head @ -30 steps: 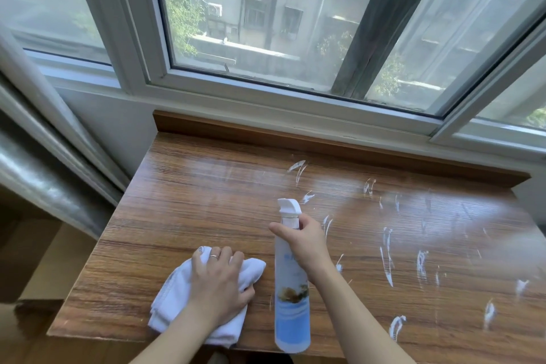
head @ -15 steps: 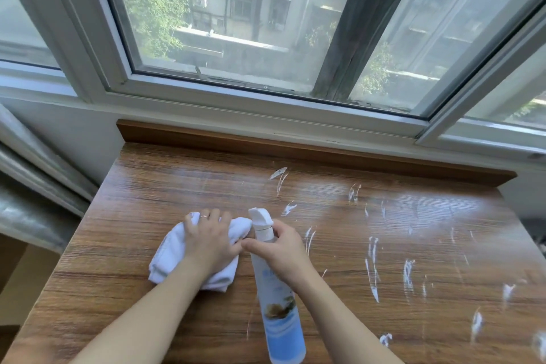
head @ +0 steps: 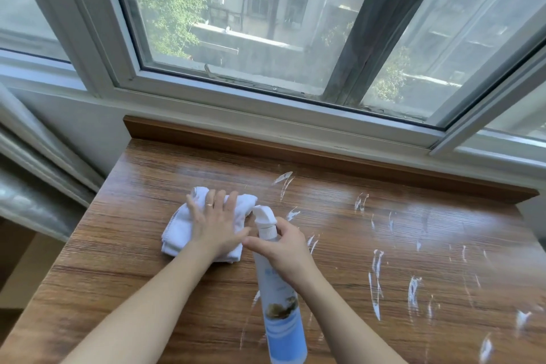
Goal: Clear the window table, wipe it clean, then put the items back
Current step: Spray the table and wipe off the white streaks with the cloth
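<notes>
The wooden window table [head: 339,224] carries white foam streaks [head: 376,278] across its middle and right side. A folded white cloth [head: 180,230] lies on the left part of the table. My left hand [head: 217,221] presses flat on the cloth with fingers spread. A tall white and blue spray bottle [head: 280,313] stands upright just right of the cloth, its nozzle pointing left. My right hand [head: 285,248] grips the bottle's neck, thumb in front of it.
A raised wooden lip [head: 266,145] runs along the table's back under the white window frame [head: 266,103]. A grey curtain or wall trim [head: 32,186] stands to the left of the table. The table's left edge drops off to the floor.
My left hand has pushed the cloth away from me and to the right, toward the bottle. My right hand keeps its grip on the bottle. The view has shifted left.
</notes>
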A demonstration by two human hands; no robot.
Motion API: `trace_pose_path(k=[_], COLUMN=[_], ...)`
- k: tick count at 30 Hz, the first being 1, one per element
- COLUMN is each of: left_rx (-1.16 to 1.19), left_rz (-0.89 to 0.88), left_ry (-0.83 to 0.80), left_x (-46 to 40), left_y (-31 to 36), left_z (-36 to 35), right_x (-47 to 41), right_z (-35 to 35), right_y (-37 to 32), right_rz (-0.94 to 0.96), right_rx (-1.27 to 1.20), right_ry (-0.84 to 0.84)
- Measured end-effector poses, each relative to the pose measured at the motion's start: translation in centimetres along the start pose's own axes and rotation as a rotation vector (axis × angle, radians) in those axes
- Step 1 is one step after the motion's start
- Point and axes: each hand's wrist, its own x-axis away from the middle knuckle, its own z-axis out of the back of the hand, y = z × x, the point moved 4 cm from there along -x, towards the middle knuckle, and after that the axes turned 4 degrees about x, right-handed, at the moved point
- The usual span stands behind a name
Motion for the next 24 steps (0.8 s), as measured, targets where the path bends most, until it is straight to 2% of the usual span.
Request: trace_pose_path(k=[4,10,16,24], left_rx=[0.059,0.070,0.022,-0.047], left_rz=[-0.061,-0.025,-0.073,-0.027], left_ry=[-0.008,-0.014,0.146,0.141], left_x=[1.8,-0.3,-2.1,-6.3], left_y=[-0.7,-0.7,-0.4,-0.1], left_z=[-0.6,-1.1,-1.1,-0.5], right_x=[-1.1,-2.3,-3.3,-3.1], right_z=[0.4,1.0,1.6,1.9], right_y=[0.1,-0.3,-0.2,0.1], right_rz=[-0.021,-0.018,-0.026,0.002], right_rx=[0.009,0.007,-0.029,-0.038], right_ry=[0.018,0.017,0.038,0.031])
